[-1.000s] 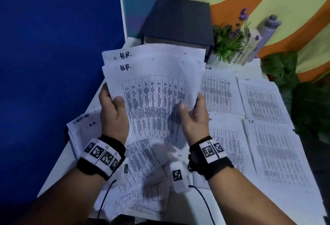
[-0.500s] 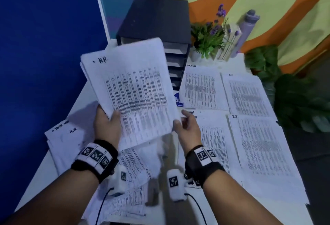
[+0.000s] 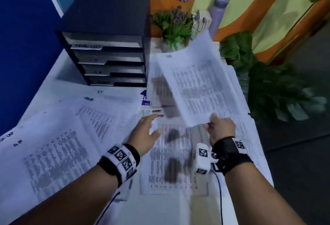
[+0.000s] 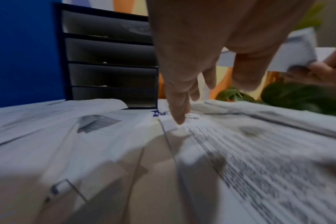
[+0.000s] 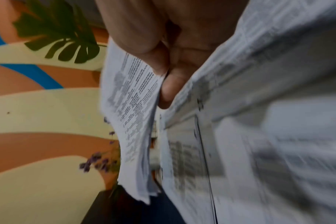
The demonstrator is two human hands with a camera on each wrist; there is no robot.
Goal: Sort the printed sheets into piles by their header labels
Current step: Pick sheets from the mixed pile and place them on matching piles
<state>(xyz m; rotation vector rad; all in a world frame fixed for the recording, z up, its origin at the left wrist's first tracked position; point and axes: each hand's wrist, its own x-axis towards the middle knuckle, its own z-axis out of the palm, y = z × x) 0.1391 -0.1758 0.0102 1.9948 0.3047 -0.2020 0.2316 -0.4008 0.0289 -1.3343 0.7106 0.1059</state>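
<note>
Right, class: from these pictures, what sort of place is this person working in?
Probably an office desk or paperwork station: a black multi-tier document tray with labelled shelves, printed white table sheets laid out in piles, and a small potted plant with purple flowers against a colourful painted wall.

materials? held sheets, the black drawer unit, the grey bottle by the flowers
Held sheets, pinched by the right hand: thin matte printer paper; the stack bends and its edges fan apart in the right wrist view.
Drawer unit: probably plastic, black; matte top, slight sheen on the tray fronts.
Bottle: smooth matte grey-lilac with a darker cap; coated metal or plastic, can't tell.
</note>
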